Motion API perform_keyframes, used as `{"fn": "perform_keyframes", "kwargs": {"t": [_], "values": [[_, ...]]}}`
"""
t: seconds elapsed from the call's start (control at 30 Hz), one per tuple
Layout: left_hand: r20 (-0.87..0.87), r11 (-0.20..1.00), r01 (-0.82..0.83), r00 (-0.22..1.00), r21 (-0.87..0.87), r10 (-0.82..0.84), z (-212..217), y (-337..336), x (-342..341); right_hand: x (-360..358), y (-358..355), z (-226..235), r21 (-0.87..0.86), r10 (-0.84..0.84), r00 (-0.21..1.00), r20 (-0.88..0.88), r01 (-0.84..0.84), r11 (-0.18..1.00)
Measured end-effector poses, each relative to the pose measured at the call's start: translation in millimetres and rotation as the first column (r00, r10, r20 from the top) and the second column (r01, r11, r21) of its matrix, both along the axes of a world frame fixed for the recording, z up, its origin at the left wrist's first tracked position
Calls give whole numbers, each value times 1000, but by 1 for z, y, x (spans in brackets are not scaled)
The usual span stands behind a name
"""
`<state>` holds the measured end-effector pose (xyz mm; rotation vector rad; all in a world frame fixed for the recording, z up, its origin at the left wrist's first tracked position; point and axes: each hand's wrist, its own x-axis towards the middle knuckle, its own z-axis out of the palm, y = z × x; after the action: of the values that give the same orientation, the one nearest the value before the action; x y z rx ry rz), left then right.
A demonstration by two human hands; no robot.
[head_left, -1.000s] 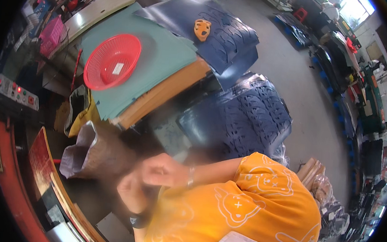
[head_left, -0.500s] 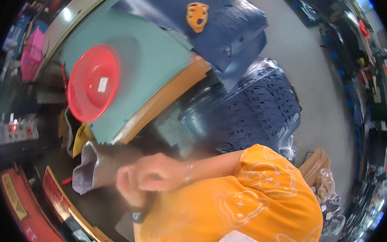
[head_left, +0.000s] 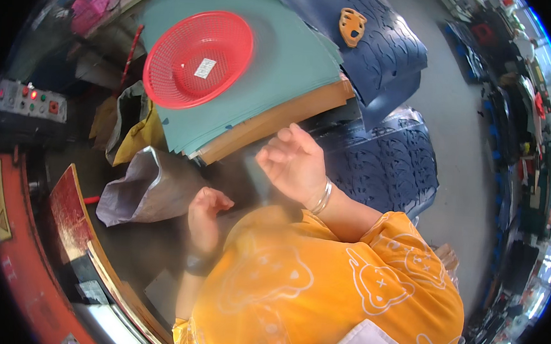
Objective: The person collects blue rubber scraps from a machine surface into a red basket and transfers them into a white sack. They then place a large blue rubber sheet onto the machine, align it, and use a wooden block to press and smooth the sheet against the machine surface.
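My left hand (head_left: pixel 205 215), with a dark band at the wrist, hovers in front of my body beside a greyish-white sack (head_left: pixel 145 195). Its fingers bend loosely and hold nothing that I can see. Higher and to the right, my right hand (head_left: pixel 296 164) is raised near the front edge of the stack of green sheets (head_left: pixel 283 40). A bracelet (head_left: pixel 323 197) circles that wrist. The right fingers are half curled, with nothing visible in them. On the green sheets sits a red plastic mesh basket (head_left: pixel 198 38) with a white label inside.
Dark blue sheets with cut-out shapes (head_left: pixel 383 160) lie right of the stack. An orange cut-out piece (head_left: pixel 352 27) rests on more blue sheets. A yellow sack (head_left: pixel 144 135), a control panel with buttons (head_left: pixel 34 102) and a red machine (head_left: pixel 21 251) stand at left.
My hands, close together before, have separated: the right rose up and right, and the left lifted slightly. The view has shifted, so the basket and stack appear higher and further right.
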<state>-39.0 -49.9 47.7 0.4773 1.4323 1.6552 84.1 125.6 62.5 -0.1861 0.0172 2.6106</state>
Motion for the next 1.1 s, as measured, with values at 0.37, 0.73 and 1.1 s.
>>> {"fn": "perform_keyframes", "kwargs": {"t": [0.37,0.73,1.1], "values": [[-552,936,-86,825,-342,-126,-95,44,-95,48,317,-106,717,-850,45,525,-562,413],[-148,189,-203,952,-961,267,-151,-140,-34,-17,587,-227,153,-777,-491,395,-798,582],[-498,461,-194,246,-866,-832,-213,-144,57,-23,585,-189,874,-849,453,271,-486,20]]}}
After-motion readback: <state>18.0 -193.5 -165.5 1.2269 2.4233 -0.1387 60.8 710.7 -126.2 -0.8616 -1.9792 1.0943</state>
